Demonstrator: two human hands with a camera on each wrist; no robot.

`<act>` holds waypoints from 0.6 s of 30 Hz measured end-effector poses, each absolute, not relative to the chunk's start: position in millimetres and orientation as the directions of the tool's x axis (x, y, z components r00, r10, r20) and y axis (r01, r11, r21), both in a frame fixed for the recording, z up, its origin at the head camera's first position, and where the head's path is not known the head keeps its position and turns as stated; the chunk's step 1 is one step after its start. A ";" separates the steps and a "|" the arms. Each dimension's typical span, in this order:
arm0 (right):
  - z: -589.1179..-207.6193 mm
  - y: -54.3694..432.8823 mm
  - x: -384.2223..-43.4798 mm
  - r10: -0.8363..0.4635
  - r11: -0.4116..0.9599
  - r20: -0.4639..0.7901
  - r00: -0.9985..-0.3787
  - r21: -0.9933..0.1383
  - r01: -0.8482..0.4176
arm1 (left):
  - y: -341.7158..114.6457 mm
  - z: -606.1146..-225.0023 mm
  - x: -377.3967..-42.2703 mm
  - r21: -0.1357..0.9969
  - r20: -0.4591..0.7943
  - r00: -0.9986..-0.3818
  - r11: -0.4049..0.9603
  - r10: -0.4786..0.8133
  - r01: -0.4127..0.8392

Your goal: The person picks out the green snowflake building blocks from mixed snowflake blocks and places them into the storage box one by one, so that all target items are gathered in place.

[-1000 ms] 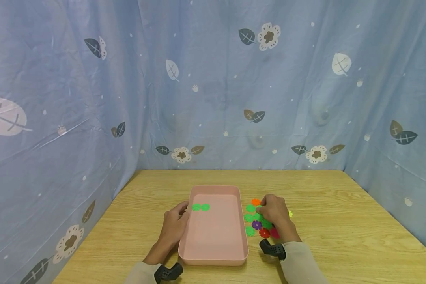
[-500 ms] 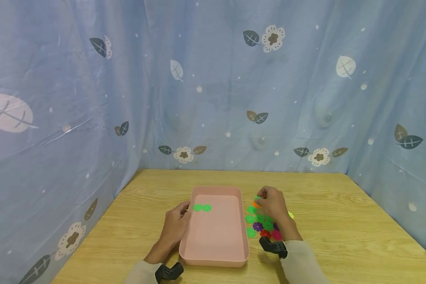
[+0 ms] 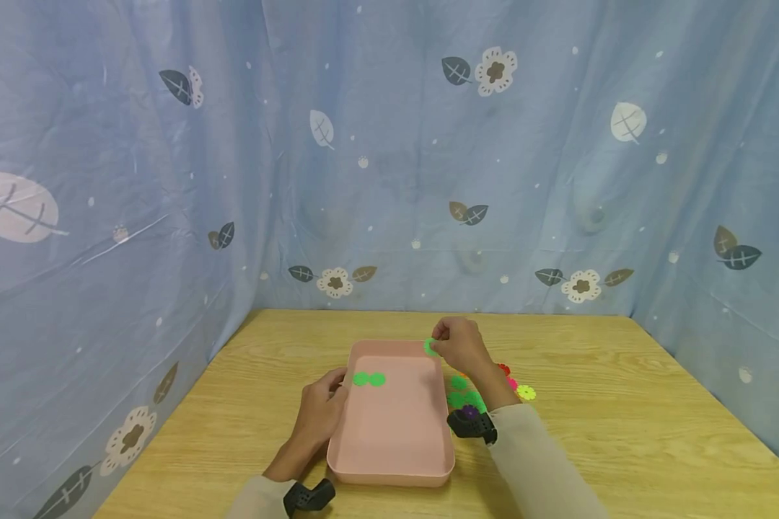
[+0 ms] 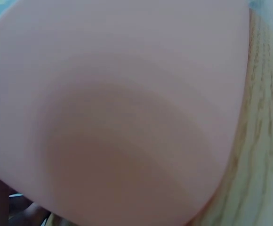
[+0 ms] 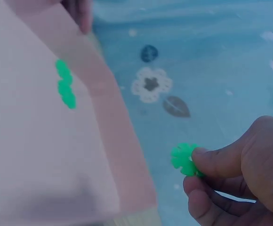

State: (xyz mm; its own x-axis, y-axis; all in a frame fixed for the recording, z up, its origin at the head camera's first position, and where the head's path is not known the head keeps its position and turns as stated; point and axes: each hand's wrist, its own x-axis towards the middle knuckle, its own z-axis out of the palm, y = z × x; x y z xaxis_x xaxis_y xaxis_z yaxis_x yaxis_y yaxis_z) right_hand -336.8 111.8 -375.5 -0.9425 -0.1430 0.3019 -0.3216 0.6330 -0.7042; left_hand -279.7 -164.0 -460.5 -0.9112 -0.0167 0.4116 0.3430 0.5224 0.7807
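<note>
My right hand pinches a green notched flower-shaped disc between thumb and fingers. In the head view this disc overlaps the far right corner of a shallow pink tray. Two green discs lie side by side inside the tray, near its left wall. My left hand holds the tray's left side, thumb at the rim. The left wrist view is mostly filled by the tray's pink outer wall.
Right of the tray lie several loose discs: green ones, a purple one, a yellow one and red and pink ones, partly hidden by my right arm. A patterned blue curtain stands behind the wooden table.
My right hand has lifted a green disc from the loose ones and carried it left and away from me, up to the tray's far right corner. The left hand stays at the tray.
</note>
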 end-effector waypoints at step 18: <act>-402.8 52.1 -349.2 -0.245 0.693 0.196 -0.949 -0.649 -0.313 | -162.1 -459.8 -279.0 0.770 0.431 -0.902 0.524 -0.006 0.365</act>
